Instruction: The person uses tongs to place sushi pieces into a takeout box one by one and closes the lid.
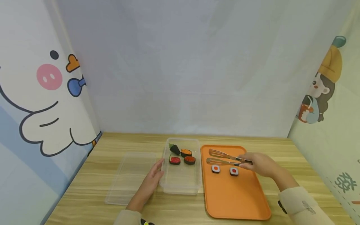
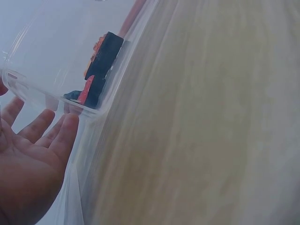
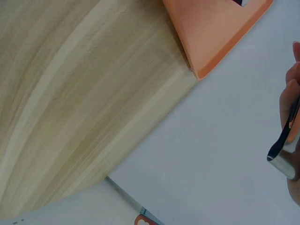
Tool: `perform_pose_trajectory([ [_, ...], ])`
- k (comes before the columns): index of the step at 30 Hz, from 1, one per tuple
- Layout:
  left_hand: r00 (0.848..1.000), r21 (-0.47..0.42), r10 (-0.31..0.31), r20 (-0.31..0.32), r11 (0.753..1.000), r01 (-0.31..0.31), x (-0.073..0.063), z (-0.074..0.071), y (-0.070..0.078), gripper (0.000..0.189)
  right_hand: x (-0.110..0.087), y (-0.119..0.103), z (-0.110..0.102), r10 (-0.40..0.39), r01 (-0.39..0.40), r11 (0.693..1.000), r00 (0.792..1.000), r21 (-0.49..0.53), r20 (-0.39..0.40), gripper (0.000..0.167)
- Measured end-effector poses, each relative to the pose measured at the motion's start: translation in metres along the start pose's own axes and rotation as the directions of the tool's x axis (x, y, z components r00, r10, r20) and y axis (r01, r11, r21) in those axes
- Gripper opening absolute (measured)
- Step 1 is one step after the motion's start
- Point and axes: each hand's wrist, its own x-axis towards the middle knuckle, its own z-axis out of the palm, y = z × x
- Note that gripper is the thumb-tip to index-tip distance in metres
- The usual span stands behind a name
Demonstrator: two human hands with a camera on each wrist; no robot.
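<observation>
My right hand (image 1: 262,164) grips metal tongs (image 1: 218,162) by the handle end, their two arms spread apart over the far part of the orange tray (image 1: 233,200). Just nearer than the tongs, two white-rimmed sushi rolls sit on the tray, one with an orange centre (image 1: 215,169), one with a red centre (image 1: 234,171). The fingers of my left hand (image 1: 148,185) rest, loosely extended, at the left wall of a clear plastic box (image 1: 180,182). Inside it are a dark cone-shaped hand roll (image 1: 175,149), an orange-topped sushi (image 1: 186,152) and two red-topped ones (image 1: 175,160).
A clear flat lid (image 1: 123,184) lies on the wooden table (image 1: 92,187), left of the box. The tray stands close beside the box's right side. Behind the table hangs a pale cloth (image 1: 180,78), with printed cartoon cloths at both sides.
</observation>
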Motion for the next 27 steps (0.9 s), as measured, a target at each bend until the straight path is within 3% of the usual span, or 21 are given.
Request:
perform_pose_trajectory([
  [8,1.000,-0.008,0.026,-0.007,1.000,-0.026,-0.001,0.001,0.001,0.053,-0.014,0.003,0.010,0.041,-0.041,0.999,0.998,0.001,0.043,0.051],
  [20,0.999,0.024,0.028,-0.014,0.999,-0.028,0.000,0.000,-0.004,0.052,-0.024,0.015,0.029,-0.007,0.007,1.000,1.000,-0.022,0.012,0.048],
  [27,0.999,0.028,0.028,-0.026,0.999,-0.027,0.001,0.001,-0.004,0.052,-0.024,0.023,0.037,-0.063,0.063,0.998,0.998,-0.002,-0.028,0.034],
])
